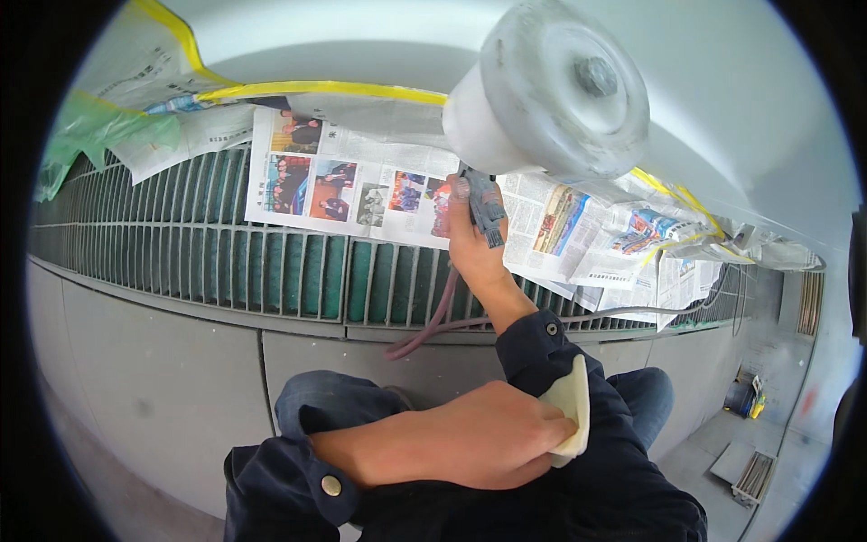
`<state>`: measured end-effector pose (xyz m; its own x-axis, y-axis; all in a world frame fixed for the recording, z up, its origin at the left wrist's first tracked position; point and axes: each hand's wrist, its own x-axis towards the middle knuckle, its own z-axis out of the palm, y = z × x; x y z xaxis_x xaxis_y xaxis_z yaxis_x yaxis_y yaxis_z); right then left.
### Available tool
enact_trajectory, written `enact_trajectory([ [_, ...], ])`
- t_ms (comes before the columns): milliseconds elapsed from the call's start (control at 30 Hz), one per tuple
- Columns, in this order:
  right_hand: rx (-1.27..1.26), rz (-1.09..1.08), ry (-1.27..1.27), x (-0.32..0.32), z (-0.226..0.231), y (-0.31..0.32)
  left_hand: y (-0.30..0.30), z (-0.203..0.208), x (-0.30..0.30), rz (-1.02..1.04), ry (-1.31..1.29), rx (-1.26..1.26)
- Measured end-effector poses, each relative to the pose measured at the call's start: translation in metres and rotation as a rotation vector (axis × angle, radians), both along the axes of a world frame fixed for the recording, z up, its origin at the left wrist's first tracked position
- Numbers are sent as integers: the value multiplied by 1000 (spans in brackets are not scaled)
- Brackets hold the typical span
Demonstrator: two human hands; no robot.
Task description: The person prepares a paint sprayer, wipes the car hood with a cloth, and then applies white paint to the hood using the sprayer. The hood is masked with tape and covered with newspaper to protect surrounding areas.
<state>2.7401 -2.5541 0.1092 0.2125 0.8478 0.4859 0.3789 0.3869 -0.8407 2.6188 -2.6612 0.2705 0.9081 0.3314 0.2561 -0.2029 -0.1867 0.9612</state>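
The right hand [476,244] is gripping a spray gun [542,99] over taped newspaper [361,185] along the floor grate's [226,262] far edge, the left hand [479,438] clutching a folded cloth [571,406].

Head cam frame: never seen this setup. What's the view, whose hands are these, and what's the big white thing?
This is a wide fisheye camera worn on a person's head, looking down at their own arms, so straight edges bend near the rim. There is no robot; both arms in dark blue sleeves belong to the wearer.

The right hand is raised and grips the handle of a spray gun. The big white thing is its cup, which looks large because it is close to the lens. A pinkish hose hangs from the gun.

The left hand rests near the lap, closed on a pale folded cloth.

Beyond the hands, newspaper sheets are fixed with yellow tape to a light grey panel. Below them lies a metal floor grating.
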Motion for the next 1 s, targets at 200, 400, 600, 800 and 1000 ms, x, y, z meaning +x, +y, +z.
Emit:
enact_trajectory([
  [200, -293, 96, 75, -36, 7, 13, -2, 1, -12, 34, -10, 0],
  [400, -315, 146, 46, -63, 2, 28, 1, 7, -33, 64, -48, 2],
  [600, -279, 123, 4, -89, -8, 38, 2, 9, -49, 90, -96, -16],
  [800, -360, 163, 76, -112, -3, 40, -5, 10, -51, 148, -151, -6],
  [1000, -264, 210, 97, -137, -2, 49, -9, 10, -55, 189, -194, -7],
])
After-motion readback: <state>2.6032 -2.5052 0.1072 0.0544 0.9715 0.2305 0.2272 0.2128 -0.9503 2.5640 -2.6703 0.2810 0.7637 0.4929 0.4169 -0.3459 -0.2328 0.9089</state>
